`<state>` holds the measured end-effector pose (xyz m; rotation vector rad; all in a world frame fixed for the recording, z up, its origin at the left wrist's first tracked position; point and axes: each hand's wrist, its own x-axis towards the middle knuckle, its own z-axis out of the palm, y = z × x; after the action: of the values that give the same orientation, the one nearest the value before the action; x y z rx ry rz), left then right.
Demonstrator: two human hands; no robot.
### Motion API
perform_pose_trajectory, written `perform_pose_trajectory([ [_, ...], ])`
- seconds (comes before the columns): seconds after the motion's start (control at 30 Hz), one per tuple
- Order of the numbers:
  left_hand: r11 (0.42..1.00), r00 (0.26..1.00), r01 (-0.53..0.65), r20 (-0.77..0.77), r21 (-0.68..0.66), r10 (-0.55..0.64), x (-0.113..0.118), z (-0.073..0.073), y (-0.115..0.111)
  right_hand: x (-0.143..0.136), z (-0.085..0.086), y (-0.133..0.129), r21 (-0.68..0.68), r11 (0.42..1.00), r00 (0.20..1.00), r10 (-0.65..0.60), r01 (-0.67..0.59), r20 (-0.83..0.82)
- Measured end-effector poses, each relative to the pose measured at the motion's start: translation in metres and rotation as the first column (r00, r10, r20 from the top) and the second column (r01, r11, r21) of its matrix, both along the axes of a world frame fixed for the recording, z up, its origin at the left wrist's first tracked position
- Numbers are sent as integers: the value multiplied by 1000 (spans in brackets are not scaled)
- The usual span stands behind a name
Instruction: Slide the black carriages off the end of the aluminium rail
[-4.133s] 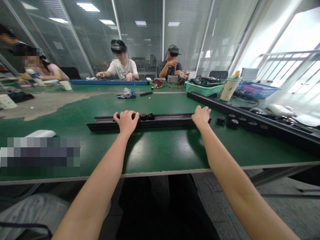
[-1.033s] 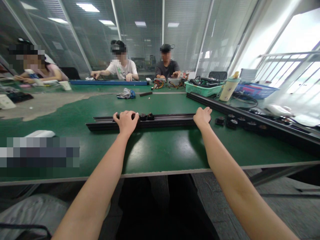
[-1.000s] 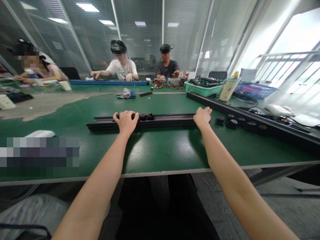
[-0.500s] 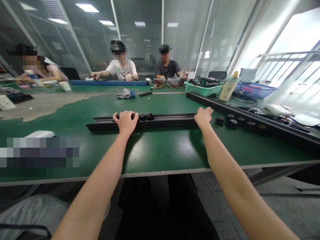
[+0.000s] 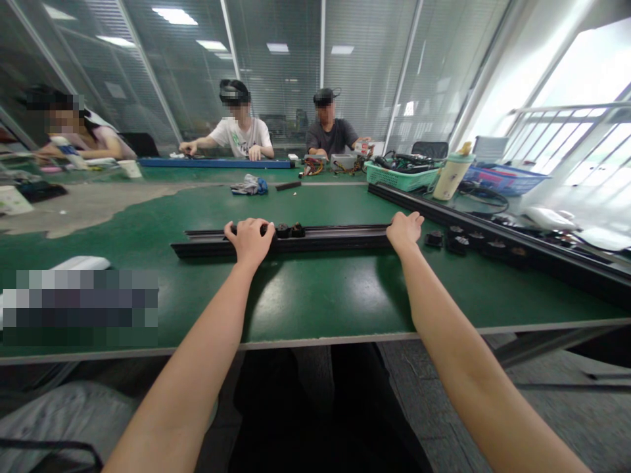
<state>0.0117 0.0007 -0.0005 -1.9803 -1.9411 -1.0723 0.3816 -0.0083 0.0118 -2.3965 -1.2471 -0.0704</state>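
Your left hand (image 5: 250, 240) sits over the left-of-middle part of the black rail (image 5: 340, 242), fingers spread and arched across it, thumb toward the right; you block the view, so can't tell what they grip. Two small black modules (image 5: 290, 230) sit on the rail just right of that hand. Your right hand (image 5: 405, 230) is at the rail's right end, fingers bent narrow over it; can't tell how firmly they close. Rail lies flat on the green desk (image 5: 320, 299), running left to right in front of you.

Just right of your right hand: loose black parts (image 5: 456, 243), with pale marks on top, too blurred to read. They lie beside a longer black rail (image 5: 434, 211) set at an angle.

Other markings: cream bottle (image 5: 448, 179) has small printed figures, text not legible. White shirt (image 5: 245, 136) across from you has green and dark print, letters too small to read. Red-and-white box (image 5: 363, 146) by the dark-shirted person (image 5: 330, 135): print not legible either.
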Motion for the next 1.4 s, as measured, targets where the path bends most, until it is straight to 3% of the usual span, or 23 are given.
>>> perform_pose_trajectory([
  [0.83,1000,1000,-4,-1,-11,4,0,2,-2,11,-5,2,83,996,999,-41,41,4],
  [1.4,1000,1000,3,3,-17,-3,0,3,-4,21,-6,3,70,996,998,-59,59,-2],
])
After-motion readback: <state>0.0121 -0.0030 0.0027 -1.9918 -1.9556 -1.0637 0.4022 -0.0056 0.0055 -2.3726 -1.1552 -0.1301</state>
